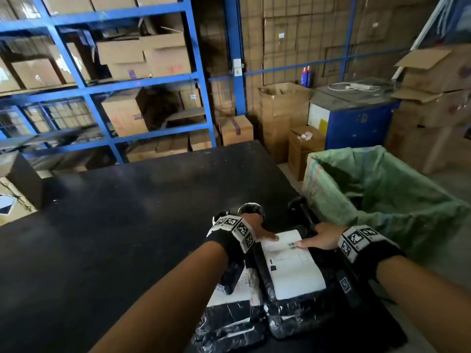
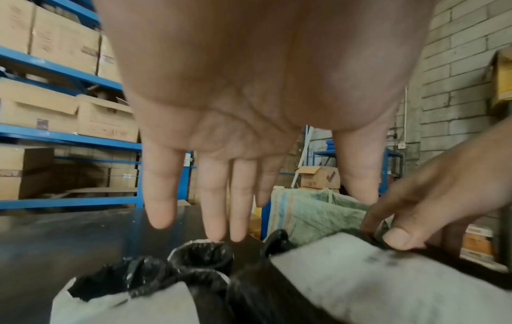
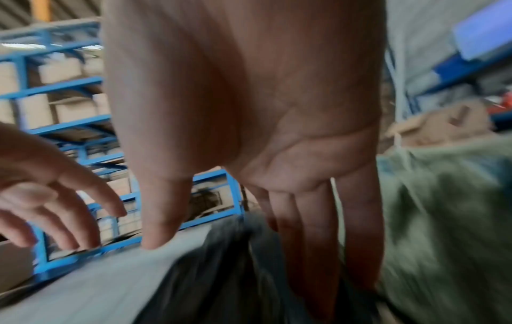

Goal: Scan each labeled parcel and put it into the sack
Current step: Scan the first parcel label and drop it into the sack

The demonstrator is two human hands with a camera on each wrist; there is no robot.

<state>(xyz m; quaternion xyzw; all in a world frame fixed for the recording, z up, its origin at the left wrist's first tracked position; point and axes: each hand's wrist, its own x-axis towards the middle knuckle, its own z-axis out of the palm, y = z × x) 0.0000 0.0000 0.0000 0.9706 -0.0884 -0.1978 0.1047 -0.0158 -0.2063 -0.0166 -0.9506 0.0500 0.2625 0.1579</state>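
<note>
A black-wrapped parcel (image 1: 293, 266) with a large white label lies at the near right of the black table (image 1: 114, 225). My right hand (image 1: 321, 236) pinches its far right edge, thumb on the label and fingers down the side, as the left wrist view (image 2: 415, 208) also shows. My left hand (image 1: 257, 229) hovers over the parcel's far left corner with straight fingers (image 2: 238, 175) and grips nothing. A second labeled parcel (image 1: 229, 319) lies beside it to the left. The green woven sack (image 1: 382, 194) stands open just right of the table.
A small rolled black parcel (image 1: 251, 208) and a shiny black object (image 1: 300, 207) that I cannot identify lie just beyond my hands. Blue racks with cardboard boxes (image 1: 122, 115) stand behind the table. More boxes and a blue cabinet (image 1: 356, 123) sit behind the sack.
</note>
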